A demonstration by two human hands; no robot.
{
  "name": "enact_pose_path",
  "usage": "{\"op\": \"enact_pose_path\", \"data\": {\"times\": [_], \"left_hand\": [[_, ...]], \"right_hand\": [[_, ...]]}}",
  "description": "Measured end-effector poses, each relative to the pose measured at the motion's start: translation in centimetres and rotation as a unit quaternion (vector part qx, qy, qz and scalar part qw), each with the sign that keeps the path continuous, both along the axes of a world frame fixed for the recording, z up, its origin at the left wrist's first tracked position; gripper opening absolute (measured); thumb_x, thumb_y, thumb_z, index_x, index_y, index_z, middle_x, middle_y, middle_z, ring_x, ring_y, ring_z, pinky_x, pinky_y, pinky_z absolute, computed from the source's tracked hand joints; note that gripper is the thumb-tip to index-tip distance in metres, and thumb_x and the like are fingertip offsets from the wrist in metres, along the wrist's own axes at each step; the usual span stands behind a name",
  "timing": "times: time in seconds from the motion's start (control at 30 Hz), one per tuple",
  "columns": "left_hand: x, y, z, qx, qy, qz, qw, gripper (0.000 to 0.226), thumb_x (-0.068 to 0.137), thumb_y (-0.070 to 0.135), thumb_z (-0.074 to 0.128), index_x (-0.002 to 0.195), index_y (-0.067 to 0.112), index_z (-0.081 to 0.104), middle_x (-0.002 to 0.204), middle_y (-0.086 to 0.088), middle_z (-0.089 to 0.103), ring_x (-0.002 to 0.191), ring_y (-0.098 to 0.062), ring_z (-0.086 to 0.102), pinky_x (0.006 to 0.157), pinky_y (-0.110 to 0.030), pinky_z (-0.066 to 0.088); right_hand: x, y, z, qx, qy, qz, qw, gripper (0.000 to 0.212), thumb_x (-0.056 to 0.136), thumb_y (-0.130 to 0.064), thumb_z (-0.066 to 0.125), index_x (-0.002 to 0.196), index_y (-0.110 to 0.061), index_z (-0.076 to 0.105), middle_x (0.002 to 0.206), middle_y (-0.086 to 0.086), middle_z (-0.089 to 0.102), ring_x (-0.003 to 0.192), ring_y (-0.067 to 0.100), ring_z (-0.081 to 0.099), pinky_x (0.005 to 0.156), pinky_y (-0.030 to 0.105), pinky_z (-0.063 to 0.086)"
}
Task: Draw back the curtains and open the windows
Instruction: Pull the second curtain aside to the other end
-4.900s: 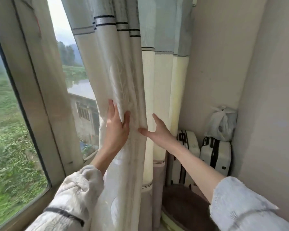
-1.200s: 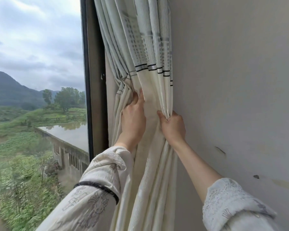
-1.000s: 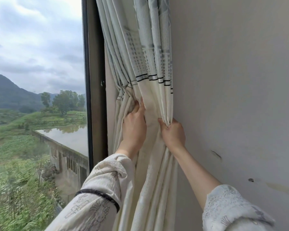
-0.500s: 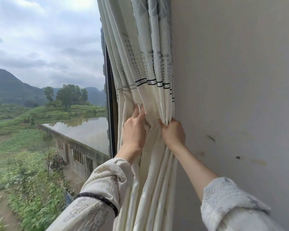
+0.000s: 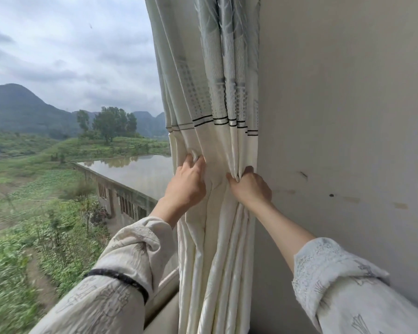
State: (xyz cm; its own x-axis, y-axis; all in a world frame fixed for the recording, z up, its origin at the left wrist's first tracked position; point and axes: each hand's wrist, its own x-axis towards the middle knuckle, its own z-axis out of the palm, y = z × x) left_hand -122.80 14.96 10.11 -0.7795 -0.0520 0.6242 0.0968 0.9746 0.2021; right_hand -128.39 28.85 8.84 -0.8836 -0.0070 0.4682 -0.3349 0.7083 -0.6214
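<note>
A cream curtain [image 5: 212,97] with a grey-green patterned top and thin black stripes hangs bunched in folds against the right wall. My left hand [image 5: 187,184] presses and pinches its left folds. My right hand [image 5: 250,186] is closed on the right folds, next to the wall. The window pane [image 5: 77,145] fills the left side, showing fields, a flooded flat roof and hills. The curtain covers the window's right frame.
A plain grey wall [image 5: 348,116] with a few scuff marks fills the right side. The window sill [image 5: 164,292] runs low beneath my left forearm.
The curtain has been gathered further right against the wall and now hides the dark window frame. Both hands stayed on the folds, and the view has swung slightly right.
</note>
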Motion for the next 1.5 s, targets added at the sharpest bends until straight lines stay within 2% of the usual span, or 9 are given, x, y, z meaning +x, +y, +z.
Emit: {"op": "enact_pose_path", "data": {"times": [0.27,0.47,0.57,0.67,0.77,0.9,1.07,1.27,1.5], "left_hand": [[10.3,-2.2,0.0,-0.005,-0.135,0.001,0.991,0.070,0.090,0.020,0.049,0.146,0.014,0.007,0.156,-0.017,0.001,0.141,-0.032,0.019,0.112,-0.032,0.021],[20.1,-1.5,1.3,-0.025,-0.156,0.036,0.987,0.059,0.092,0.022,0.047,0.144,0.013,0.020,0.148,-0.017,0.029,0.133,-0.029,0.034,0.107,-0.029,0.026],[25.7,-0.3,0.8,-0.020,-0.141,0.066,0.988,0.056,0.093,0.022,0.046,0.143,0.013,0.025,0.148,-0.014,0.032,0.134,-0.027,0.034,0.107,-0.028,0.025],[30.8,0.4,-0.2,-0.011,-0.128,0.103,0.986,0.050,0.094,0.023,0.045,0.141,0.013,0.032,0.148,-0.010,0.035,0.134,-0.023,0.034,0.107,-0.024,0.022],[35.7,0.9,-1.0,0.001,-0.136,0.135,0.981,0.044,0.093,0.023,0.046,0.136,0.016,0.040,0.142,-0.010,0.045,0.127,-0.023,0.045,0.109,-0.032,0.031],[40.9,0.7,-1.3,0.032,-0.153,0.186,0.970,0.041,0.092,0.027,0.048,0.133,0.025,0.044,0.140,-0.005,0.049,0.124,-0.020,0.049,0.104,-0.030,0.036],[46.6,-2.1,-0.3,0.011,-0.104,0.225,0.969,0.029,0.091,0.018,0.047,0.118,0.018,0.058,0.127,-0.008,0.059,0.119,-0.025,0.052,0.098,-0.033,0.041],[50.9,-8.3,0.8,-0.110,-0.053,0.310,0.943,0.045,0.093,0.025,0.045,0.137,0.026,0.038,0.153,-0.006,0.025,0.142,-0.024,0.018,0.117,-0.043,0.018],[52.8,-17.5,5.3,-0.248,0.070,0.402,0.879,0.059,0.092,0.025,0.041,0.144,0.029,0.014,0.157,-0.007,-0.004,0.143,-0.026,-0.011,0.112,-0.050,-0.014]], "right_hand": [[10.7,-0.2,-1.9,0.026,-0.016,0.057,0.998,0.057,0.087,-0.050,0.048,0.123,-0.008,0.037,0.124,0.013,0.054,0.111,0.036,0.054,0.084,0.041,0.046],[18.6,0.5,-1.0,0.050,0.017,0.105,0.993,0.081,0.085,-0.046,0.055,0.144,-0.008,0.015,0.141,0.015,0.037,0.126,0.034,0.041,0.093,0.043,0.041],[23.0,0.8,-0.4,0.049,0.068,0.138,0.987,0.080,0.088,-0.042,0.052,0.147,-0.011,0.007,0.151,0.012,0.027,0.132,0.032,0.035,0.096,0.043,0.040],[27.2,1.1,-0.5,0.035,0.146,0.174,0.973,0.071,0.090,-0.036,0.051,0.146,-0.013,0.014,0.151,0.007,0.028,0.130,0.030,0.037,0.094,0.042,0.041],[31.3,1.3,-0.9,0.045,0.195,0.238,0.950,0.058,0.092,-0.031,0.050,0.142,-0.013,0.028,0.148,0.006,0.035,0.131,0.027,0.037,0.098,0.040,0.038],[35.3,0.8,-0.7,0.078,0.204,0.313,0.924,0.042,0.092,-0.028,0.049,0.130,-0.011,0.044,0.134,0.010,0.049,0.121,0.029,0.046,0.093,0.039,0.041],[39.1,-2.7,0.5,0.083,0.213,0.383,0.895,0.041,0.092,-0.028,0.048,0.130,-0.013,0.044,0.130,0.011,0.053,0.117,0.028,0.050,0.090,0.038,0.043],[41.6,-9.6,3.7,0.085,0.220,0.420,0.877,0.046,0.092,-0.029,0.049,0.134,-0.013,0.039,0.132,0.012,0.052,0.121,0.030,0.048,0.094,0.039,0.041],[41.6,-19.2,9.8,0.048,0.258,0.369,0.892,0.053,0.092,-0.027,0.051,0.138,-0.011,0.032,0.144,0.009,0.039,0.128,0.027,0.041,0.094,0.041,0.042]]}}
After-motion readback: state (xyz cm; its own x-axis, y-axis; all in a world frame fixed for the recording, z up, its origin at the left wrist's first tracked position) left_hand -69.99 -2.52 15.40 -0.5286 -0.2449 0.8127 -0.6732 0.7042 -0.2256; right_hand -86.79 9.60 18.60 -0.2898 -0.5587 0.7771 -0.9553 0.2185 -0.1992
